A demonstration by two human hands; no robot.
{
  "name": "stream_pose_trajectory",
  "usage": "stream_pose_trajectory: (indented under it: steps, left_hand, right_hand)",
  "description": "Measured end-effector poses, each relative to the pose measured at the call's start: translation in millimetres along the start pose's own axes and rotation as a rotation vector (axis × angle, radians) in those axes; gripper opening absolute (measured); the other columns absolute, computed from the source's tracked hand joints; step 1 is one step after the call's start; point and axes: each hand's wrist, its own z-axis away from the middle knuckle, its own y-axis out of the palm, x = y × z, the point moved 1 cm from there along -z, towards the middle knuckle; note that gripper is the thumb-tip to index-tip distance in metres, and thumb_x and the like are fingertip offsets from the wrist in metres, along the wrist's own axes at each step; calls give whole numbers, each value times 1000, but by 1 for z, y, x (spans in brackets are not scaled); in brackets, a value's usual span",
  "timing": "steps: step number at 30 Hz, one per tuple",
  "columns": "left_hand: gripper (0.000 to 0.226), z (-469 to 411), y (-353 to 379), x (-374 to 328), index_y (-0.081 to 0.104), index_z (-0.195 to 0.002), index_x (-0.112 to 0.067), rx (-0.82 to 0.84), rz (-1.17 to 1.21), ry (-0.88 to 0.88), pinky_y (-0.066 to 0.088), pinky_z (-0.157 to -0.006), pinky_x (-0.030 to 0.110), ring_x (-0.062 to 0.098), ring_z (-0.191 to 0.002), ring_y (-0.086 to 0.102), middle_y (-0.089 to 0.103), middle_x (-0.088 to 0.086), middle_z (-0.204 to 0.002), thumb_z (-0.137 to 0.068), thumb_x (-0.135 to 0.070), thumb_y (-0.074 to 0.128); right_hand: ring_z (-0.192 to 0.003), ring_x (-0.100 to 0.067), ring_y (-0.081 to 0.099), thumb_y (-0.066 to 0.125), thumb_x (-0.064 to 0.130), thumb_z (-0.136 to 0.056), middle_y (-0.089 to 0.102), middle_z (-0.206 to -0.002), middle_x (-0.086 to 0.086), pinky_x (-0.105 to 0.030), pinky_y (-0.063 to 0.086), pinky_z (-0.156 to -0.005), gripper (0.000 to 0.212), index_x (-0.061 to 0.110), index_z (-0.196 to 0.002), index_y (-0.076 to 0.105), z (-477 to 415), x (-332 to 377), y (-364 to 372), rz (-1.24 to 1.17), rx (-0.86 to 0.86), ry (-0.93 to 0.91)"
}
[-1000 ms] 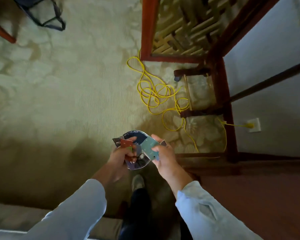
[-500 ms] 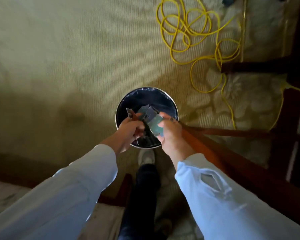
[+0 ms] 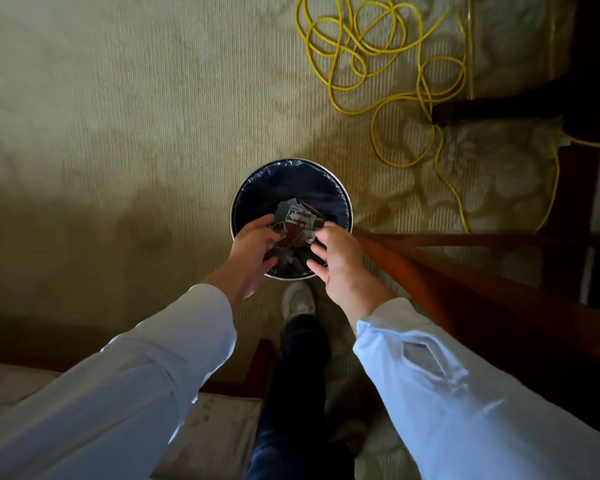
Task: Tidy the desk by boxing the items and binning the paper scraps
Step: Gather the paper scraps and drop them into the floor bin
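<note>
On my feed the head cam looks straight down at the bin (image 3: 350, 206): round, metal rim, dark liner (image 3: 291, 183) inside, standing on pale patterned carpet (image 3: 118, 98). Both hands are over its near half. L hand (image 3: 253, 245) comes in from the left, fingers fairly straight and loosely spread, pointing at the paper scraps (image 3: 297, 216). R hand (image 3: 342, 259) is opposite, palm turned inward, fingers apart and slightly bent, w/ nothing pinched that I can make out. The scraps, a small bunch of coloured and printed bits, sit btwn the two hands, inside the rim's outline and over the liner. I can't tell if they touch either hand. Darker crumpled stuff shows lower in the bin, too dim to ID.

Light-blue cloth covers both forearms: L sleeve (image 3: 174, 341), R sleeve (image 3: 447, 375). Btwn them are a dark trouser leg (image 3: 302, 375) and a pale shoe (image 3: 298, 299), its toe just beside the bin's near rim. A yellow cable (image 3: 372, 133) lies in loose loops on the carpet beyond and right of the bin, apart from it. A red-brown wooden rail (image 3: 465, 240) runs from beside the bin's right rim toward the right edge.
</note>
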Motion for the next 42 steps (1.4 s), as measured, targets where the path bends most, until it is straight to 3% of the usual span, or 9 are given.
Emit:
stream_pose_trajectory:
  steps: [5,10,15,17,20,25,30,34,42]
  left_hand:
    - [29,59,2,0,64,-116,-18,-47,-11,60,53,-88,38,14,-85,62,63,0,-91,-95,-3,49]
    - [24,137,0,5,66,-111,-15,-34,7,144,55,-86,38,14,-78,64,67,2,-88,-94,-4,52]
    - [19,245,2,23,66,-103,-15,21,17,319,54,-72,29,9,-67,65,68,0,-79,-92,-3,55]
    - [20,293,6,31,65,-95,-18,63,13,369,53,-62,24,5,-57,65,67,-2,-75,-93,-1,54]
    - [23,356,15,42,63,-93,-16,192,0,469,52,-54,20,12,-64,60,62,3,-78,-93,2,49]
    - [26,444,27,67,64,-98,-17,393,-142,593,52,-62,23,14,-76,61,65,4,-93,-92,2,47]
    - [31,519,60,95,65,-98,-20,540,-263,675,54,-69,25,13,-81,64,66,1,-98,-92,2,46]
    - [28,577,94,121,62,-106,-15,674,-378,702,52,-68,25,13,-80,63,64,2,-97,-93,2,44]
    - [24,649,152,180,62,-108,-16,809,-649,727,55,-75,29,15,-87,65,66,3,-101,-97,-3,45]
  right_hand:
    - [-117,-26,59,43,-1,-95,63,-119,-12,-39,47,-98,42,11,-134,53,52,-2,-19,-26,-7,-150]
    - [-114,-30,59,47,-1,-92,63,-91,-2,-43,47,-99,38,11,-127,58,128,-9,-50,-81,3,-266]
    - [-103,-19,65,54,3,-90,66,-117,-8,-25,49,-72,31,18,-116,60,229,-32,-90,-189,69,-360]
    - [-87,-12,62,51,3,-92,65,-110,-6,-20,46,-66,34,15,-123,58,274,-44,-112,-226,105,-414]
    - [-72,-8,55,51,1,-91,62,-88,0,-27,46,-73,31,13,-119,60,331,-63,-144,-247,132,-528]
    - [-88,-11,61,57,8,-90,65,-96,1,-30,50,-87,21,25,-101,62,398,-99,-208,-294,123,-652]
    - [-86,-10,59,57,10,-92,65,-97,1,-23,47,-75,19,24,-106,61,451,-128,-288,-403,-5,-778]
    - [-99,-16,62,55,11,-92,66,-109,-2,-26,48,-78,19,27,-101,62,483,-146,-341,-469,-117,-857]
    - [-90,-14,61,51,8,-94,66,-100,-4,-29,49,-78,23,18,-110,63,526,-191,-428,-666,-292,-898]
